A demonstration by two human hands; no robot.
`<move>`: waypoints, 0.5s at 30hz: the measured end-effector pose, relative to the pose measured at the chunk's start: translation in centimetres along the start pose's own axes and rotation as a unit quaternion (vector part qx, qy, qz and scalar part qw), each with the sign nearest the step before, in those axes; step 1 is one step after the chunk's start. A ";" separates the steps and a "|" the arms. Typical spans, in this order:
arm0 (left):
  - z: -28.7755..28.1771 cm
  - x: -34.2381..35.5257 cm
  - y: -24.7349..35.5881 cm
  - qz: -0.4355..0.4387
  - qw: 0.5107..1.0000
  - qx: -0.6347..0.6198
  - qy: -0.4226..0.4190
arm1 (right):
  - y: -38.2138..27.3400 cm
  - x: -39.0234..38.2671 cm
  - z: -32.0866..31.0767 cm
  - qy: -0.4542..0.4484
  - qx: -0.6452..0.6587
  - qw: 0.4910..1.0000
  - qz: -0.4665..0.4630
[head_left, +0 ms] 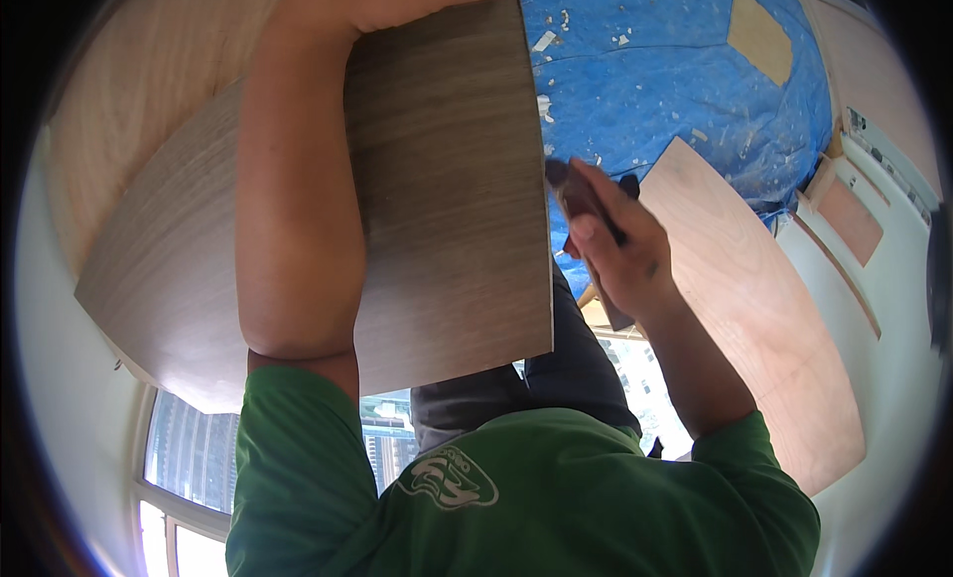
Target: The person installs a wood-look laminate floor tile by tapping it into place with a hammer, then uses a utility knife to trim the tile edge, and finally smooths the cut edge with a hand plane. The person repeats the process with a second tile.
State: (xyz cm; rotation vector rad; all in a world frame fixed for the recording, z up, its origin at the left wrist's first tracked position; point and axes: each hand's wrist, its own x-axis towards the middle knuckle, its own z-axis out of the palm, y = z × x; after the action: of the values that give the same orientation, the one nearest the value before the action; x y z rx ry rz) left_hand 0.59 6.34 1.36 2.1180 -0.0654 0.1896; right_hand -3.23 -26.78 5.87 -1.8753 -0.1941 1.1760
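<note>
A large grey-brown wood-grain panel fills the middle of the view, its straight right edge running away from me. My left forearm reaches across it, and my left hand is at the panel's far end, cut off by the top of the picture, so its fingers do not show. Beside the right edge, my right hand is closed around a long, dark brown tool, which looks like a wooden hand plane. The plane's front end is close to the panel's edge; I cannot tell whether they touch.
A blue sheet strewn with pale scraps covers the floor at the far right, with a yellowish board piece on it. A pale plywood sheet leans at the right. Another plywood surface is at the far left, and a window at lower left.
</note>
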 end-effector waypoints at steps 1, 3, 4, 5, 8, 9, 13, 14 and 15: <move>0.0 0.1 0.1 -0.019 1.000 0.010 -0.001 | 0.0 -0.5 0.1 -0.002 0.004 1.000 0.011; 0.1 0.3 0.1 -0.015 1.000 0.021 0.008 | 0.1 -0.9 0.1 -0.014 -0.023 0.995 0.092; 0.4 0.4 0.0 0.008 1.000 0.021 0.019 | 0.1 -1.0 0.1 -0.015 0.007 0.999 0.039; 0.3 0.7 -0.3 0.032 0.999 0.024 0.034 | 0.2 -0.5 -0.1 -0.016 0.011 1.000 0.017; 0.3 0.4 -0.8 -0.032 0.999 0.005 -0.006 | 0.2 1.7 -0.8 -0.015 -0.003 1.000 -0.018; 0.5 0.7 -1.1 -0.017 1.000 0.007 0.000 | 0.1 2.3 -1.0 -0.015 -0.008 1.000 -0.023; 1.0 0.7 -1.6 0.005 1.000 -0.013 0.024 | -1.2 3.7 -1.2 -0.018 -0.017 0.999 -0.022; 1.1 0.7 -1.7 -0.001 0.999 -0.025 0.029 | -1.6 3.8 -1.1 -0.018 -0.024 0.999 -0.017; 1.2 0.7 -1.7 0.005 0.999 -0.022 0.040 | -2.0 4.0 -1.0 -0.018 -0.031 0.999 -0.010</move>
State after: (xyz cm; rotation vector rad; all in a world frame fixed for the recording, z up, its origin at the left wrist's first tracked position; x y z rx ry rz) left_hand 1.60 6.23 -0.60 2.0650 -0.0333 0.2765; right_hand 0.30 -24.09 4.94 -1.9020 -0.2708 1.2025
